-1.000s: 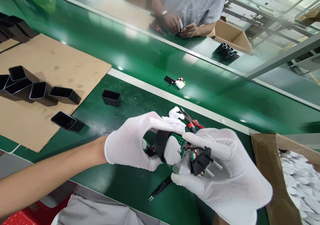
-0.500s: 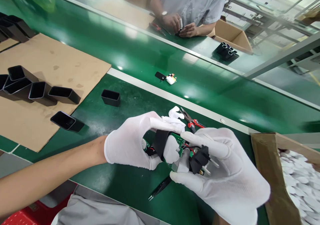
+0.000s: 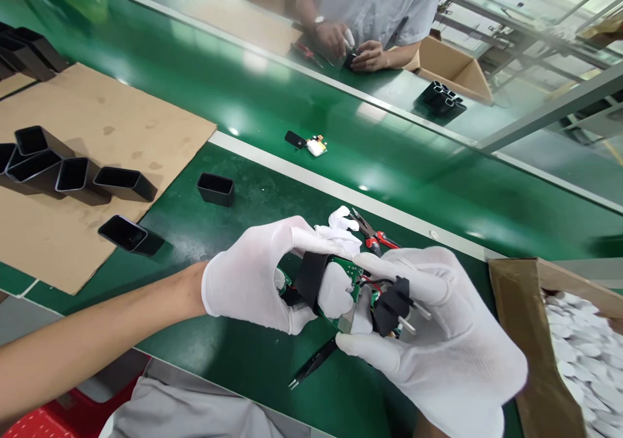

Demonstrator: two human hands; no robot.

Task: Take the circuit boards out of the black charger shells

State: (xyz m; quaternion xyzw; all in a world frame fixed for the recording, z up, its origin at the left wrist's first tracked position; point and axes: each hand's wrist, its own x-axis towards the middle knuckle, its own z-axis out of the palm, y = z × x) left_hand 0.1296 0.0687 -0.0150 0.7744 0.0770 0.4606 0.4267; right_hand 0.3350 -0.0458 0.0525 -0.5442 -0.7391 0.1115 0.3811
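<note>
My left hand, in a white glove, pinches a green circuit board between thumb and fingers. A black sheet or sleeve wraps part of the board, and a white lump covers much of its face. At the board's other end my right hand, also gloved, grips it with thumb and fingertips. A black plug piece with two metal pins hangs by wires in front of the right palm. Black tweezers lie below the hands; pliers with red-and-black handles lie beyond them.
Black rectangular cases stand on cardboard at left, with another case on the green table. A carton of white pieces is at right. Across the green belt, carrying a small board with a black plate, a co-worker's hands work.
The small board and black plate on the belt have moved left. My right hand and the plug piece have shifted slightly right. The co-worker's hands have moved a little.
</note>
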